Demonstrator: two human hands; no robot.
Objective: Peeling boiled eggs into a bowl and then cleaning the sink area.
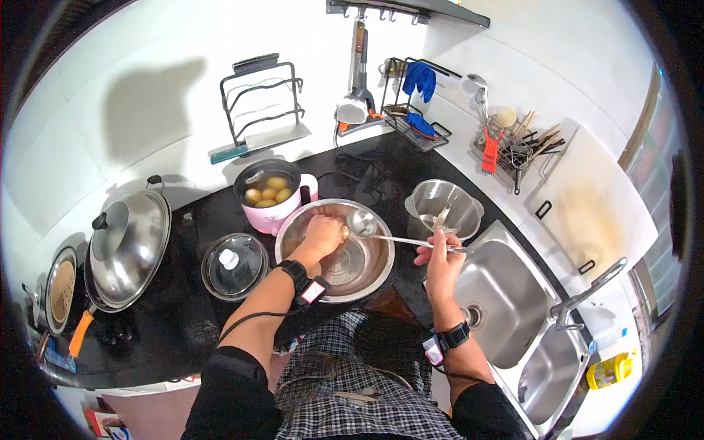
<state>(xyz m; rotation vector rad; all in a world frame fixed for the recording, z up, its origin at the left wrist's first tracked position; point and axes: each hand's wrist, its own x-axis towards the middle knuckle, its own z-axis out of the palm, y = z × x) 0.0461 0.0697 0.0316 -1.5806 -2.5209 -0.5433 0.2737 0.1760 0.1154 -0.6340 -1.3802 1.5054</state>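
Observation:
Inside a stainless steel basin [379, 278], my left hand [323, 235] has its fingers curled around a small yellowish food piece [345, 233], mostly hidden. Another yellowish piece [314, 270] shows partly behind my left wrist. My right hand [444, 261] grips the handle of a metal ladle [363, 224], whose bowl hangs over the basin beside my left fingers. Behind the basin, a pink electric pot [270, 219] holds several round yellowish pieces, like potatoes, in liquid. Past my right fingertips stands a clear bowl [421, 192] with a pale, narrow object [442, 214] above it, unclear in kind.
A glass lid [235, 280] lies left of the basin. Farther left are a domed wok lid [132, 247] and an orange-handled pan [81, 333]. The double sink [506, 308] and faucet [591, 291] stand right. A cleaver [278, 137] leans at the back wall near a utensil basket [511, 157].

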